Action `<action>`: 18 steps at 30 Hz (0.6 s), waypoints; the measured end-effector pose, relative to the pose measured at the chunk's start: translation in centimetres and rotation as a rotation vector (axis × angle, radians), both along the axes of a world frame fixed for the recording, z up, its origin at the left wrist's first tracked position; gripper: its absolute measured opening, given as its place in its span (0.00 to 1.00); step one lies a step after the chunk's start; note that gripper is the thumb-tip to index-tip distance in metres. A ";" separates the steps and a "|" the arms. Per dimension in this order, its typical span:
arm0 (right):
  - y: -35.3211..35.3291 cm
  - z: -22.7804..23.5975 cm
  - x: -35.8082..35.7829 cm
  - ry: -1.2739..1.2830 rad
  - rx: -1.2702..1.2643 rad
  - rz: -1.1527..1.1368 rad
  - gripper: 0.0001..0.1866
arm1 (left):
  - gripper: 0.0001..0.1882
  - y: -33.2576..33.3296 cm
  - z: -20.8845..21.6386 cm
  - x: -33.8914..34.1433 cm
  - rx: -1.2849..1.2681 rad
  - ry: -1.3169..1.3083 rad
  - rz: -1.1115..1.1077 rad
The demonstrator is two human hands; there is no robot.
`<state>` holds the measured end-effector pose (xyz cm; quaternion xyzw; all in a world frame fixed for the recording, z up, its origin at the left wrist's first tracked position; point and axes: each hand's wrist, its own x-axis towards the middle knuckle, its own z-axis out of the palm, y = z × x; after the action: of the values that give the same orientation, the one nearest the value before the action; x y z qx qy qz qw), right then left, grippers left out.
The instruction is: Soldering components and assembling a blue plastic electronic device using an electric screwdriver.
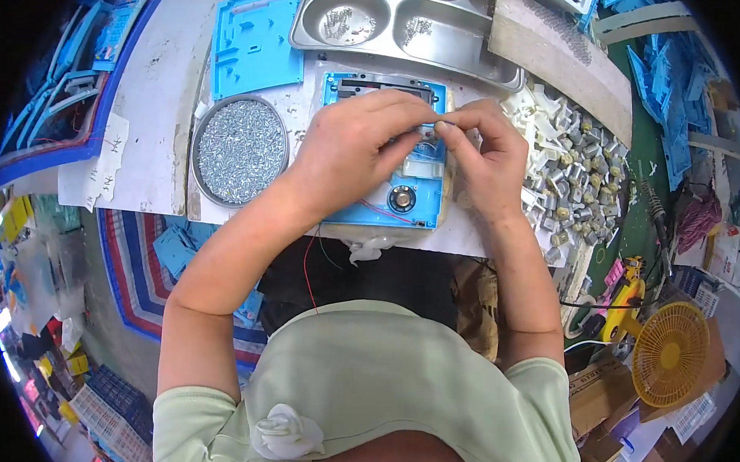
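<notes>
A light-blue plastic housing (pixel 424 189) lies before me on the worktable, partly covered by my hands. A round speaker (pixel 402 199) sits in its lower part, and thin red wires run beside it. Over the upper part, my left hand (pixel 366 140) is closed, fingertips pinched. My right hand (pixel 492 150) meets it from the right, thumb and forefinger pressed together. Something small and dark shows between the fingertips, too small to name. Loose red and dark wires hang at the table's front edge.
A round tray of small screws (pixel 241 150) stands left, below a blue plastic panel (pixel 258 39). Behind is a metal compartment tray (pixel 461 55) with small parts. White plastic pieces and small metal motors (pixel 578 168) are heaped right. A yellow fan (pixel 671 354) stands lower right.
</notes>
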<state>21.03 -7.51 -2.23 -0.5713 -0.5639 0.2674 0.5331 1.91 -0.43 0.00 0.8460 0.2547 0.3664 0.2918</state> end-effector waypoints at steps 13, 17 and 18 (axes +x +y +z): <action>-7.9 3.9 6.5 -0.005 0.095 -0.518 0.09 | 0.05 0.5 0.7 0.7 -0.152 0.053 -0.036; -16.4 3.7 15.7 0.361 0.164 -0.858 0.28 | 0.05 -0.1 0.7 0.6 -0.048 0.089 -0.001; -17.6 3.7 17.1 0.431 0.141 -0.907 0.27 | 0.06 0.0 0.7 0.6 0.035 0.115 -0.007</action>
<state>38.12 -25.13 1.44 -0.6533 -0.1528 0.0821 0.7370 2.54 -0.45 0.69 0.8715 0.2619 0.3204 0.2632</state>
